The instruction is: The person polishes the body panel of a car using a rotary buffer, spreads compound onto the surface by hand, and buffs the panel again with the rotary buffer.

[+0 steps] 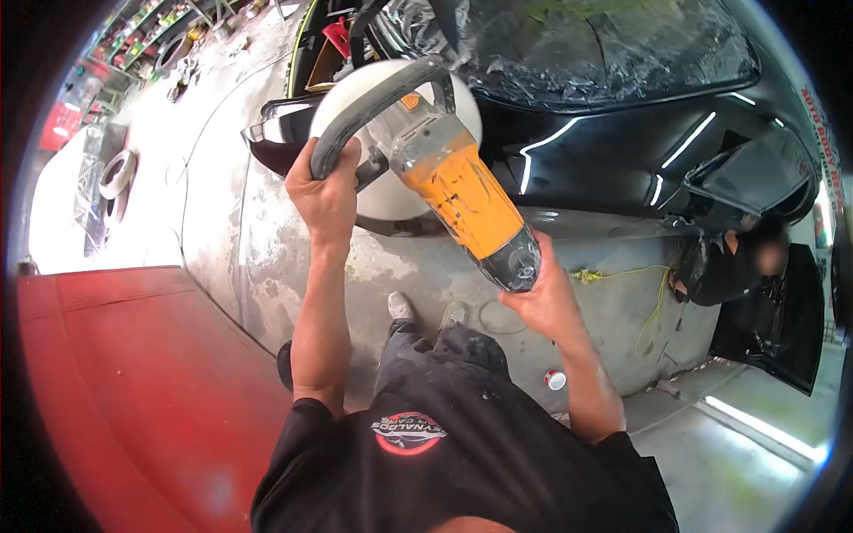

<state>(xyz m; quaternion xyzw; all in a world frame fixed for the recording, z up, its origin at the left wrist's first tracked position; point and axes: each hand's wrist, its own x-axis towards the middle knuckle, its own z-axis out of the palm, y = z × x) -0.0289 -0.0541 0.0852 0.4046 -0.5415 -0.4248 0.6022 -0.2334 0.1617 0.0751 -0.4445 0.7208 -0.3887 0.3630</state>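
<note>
A yellow and grey polisher (466,200) with a large white round pad (395,200) is held up in both hands. My left hand (327,191) is wrapped round its black loop handle. My right hand (544,298) grips the dark rear end of the tool's body. Behind the polisher is a glossy black car (613,155), with plastic film (604,49) over its glass. The pad overlaps the car's side in view; whether they touch I cannot tell.
A red car panel (133,391) fills the lower left. At right another person (724,266) crouches by the black car, near a yellow cord (657,306). A white cup (554,380) stands on the concrete floor (400,266). Tires (117,174) and shelves are at upper left.
</note>
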